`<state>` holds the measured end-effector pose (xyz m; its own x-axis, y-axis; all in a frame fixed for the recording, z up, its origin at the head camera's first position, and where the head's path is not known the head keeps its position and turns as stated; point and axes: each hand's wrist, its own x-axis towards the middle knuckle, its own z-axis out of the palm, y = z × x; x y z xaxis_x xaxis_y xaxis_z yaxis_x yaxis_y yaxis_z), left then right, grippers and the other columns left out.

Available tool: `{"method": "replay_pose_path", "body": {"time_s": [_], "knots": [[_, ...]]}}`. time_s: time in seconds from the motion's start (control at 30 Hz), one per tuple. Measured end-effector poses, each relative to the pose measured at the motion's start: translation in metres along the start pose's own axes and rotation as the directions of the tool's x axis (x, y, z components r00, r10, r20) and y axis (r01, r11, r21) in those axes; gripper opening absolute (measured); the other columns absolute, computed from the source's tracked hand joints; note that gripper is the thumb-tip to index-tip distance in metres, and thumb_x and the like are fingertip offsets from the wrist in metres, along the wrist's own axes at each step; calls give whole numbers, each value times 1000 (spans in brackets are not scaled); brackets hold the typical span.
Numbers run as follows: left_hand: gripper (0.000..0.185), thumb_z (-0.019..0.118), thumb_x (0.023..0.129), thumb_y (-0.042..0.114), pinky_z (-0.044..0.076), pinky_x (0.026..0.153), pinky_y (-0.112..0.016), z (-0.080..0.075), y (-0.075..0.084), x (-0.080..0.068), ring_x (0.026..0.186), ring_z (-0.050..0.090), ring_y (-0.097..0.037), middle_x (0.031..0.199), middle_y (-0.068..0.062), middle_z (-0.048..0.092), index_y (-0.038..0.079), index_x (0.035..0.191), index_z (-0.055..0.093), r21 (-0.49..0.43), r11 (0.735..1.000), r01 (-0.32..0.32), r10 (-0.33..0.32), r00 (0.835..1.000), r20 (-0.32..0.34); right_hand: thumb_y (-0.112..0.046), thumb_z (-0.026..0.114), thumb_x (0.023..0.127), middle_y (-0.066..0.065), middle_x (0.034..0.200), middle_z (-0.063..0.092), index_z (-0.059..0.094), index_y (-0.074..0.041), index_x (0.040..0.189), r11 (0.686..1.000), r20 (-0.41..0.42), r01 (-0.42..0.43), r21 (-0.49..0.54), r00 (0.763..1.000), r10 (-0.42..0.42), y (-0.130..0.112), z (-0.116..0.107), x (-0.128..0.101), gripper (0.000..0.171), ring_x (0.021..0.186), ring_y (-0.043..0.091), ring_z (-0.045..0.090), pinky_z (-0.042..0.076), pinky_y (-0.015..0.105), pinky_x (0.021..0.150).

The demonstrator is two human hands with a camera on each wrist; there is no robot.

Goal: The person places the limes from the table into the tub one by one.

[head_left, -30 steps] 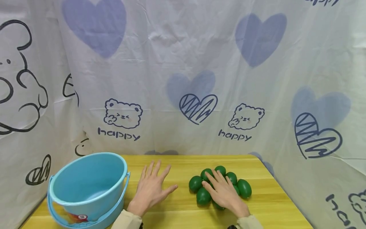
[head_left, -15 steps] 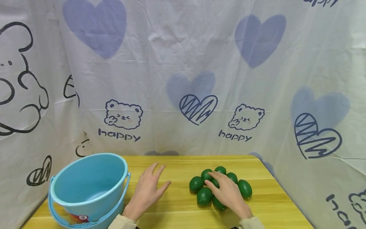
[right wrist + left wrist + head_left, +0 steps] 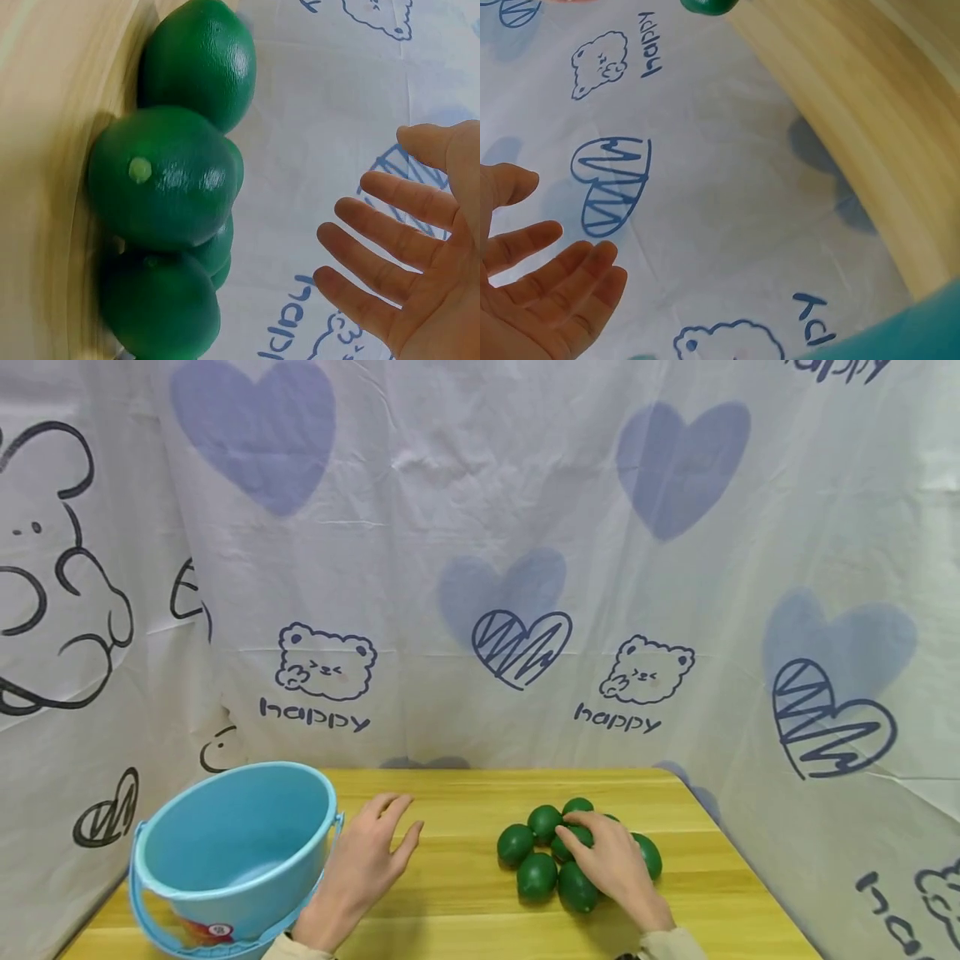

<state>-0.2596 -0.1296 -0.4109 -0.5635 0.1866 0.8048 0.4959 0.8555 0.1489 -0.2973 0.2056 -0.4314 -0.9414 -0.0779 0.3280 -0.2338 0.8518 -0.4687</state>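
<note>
Several dark green limes (image 3: 537, 877) lie clustered on the wooden table, right of the middle in the head view. My right hand (image 3: 613, 858) is over the right part of this cluster and hides some of it. In the right wrist view its fingers (image 3: 382, 262) are spread and slightly bent, with a gap between them and the limes (image 3: 161, 176). My left hand (image 3: 365, 852) hovers beside the right side of a light blue bucket (image 3: 236, 835), fingers loosely bent and holding nothing. The inside of the bucket that shows is bare.
The bucket's blue handle (image 3: 138, 893) hangs down at its front. A yellow wood-grain table (image 3: 450, 893) lies under everything. White cloth (image 3: 420, 568) with hearts and bears hangs behind and at both sides.
My left hand has drawn back leftward toward the bucket, its fingers less spread. My right hand has shifted slightly right over the limes, uncovering more of those in the middle and front.
</note>
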Motion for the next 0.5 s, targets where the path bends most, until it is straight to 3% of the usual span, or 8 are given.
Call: {"method": "replay_pose_path", "body": {"time_s": [0.23,0.5], "knots": [[28,83,77,20,57,66,-35,-19,-5,-3,82,68,-21,95,-3,70,10,101,73,67,997,-49,52,998,-43,-61,56,92,-1,122,69,68,-25,121,1000,-10,-11,5,1000,11,12,-5,1,48,114,26,65,51,51,94],[26,83,74,19,53,64,-37,-40,-9,-9,83,65,-23,93,-3,68,11,96,73,130,988,-88,96,994,-57,-48,62,93,5,120,69,70,-17,118,998,-16,-53,18,998,54,29,-6,4,40,114,32,63,50,53,94]]}}
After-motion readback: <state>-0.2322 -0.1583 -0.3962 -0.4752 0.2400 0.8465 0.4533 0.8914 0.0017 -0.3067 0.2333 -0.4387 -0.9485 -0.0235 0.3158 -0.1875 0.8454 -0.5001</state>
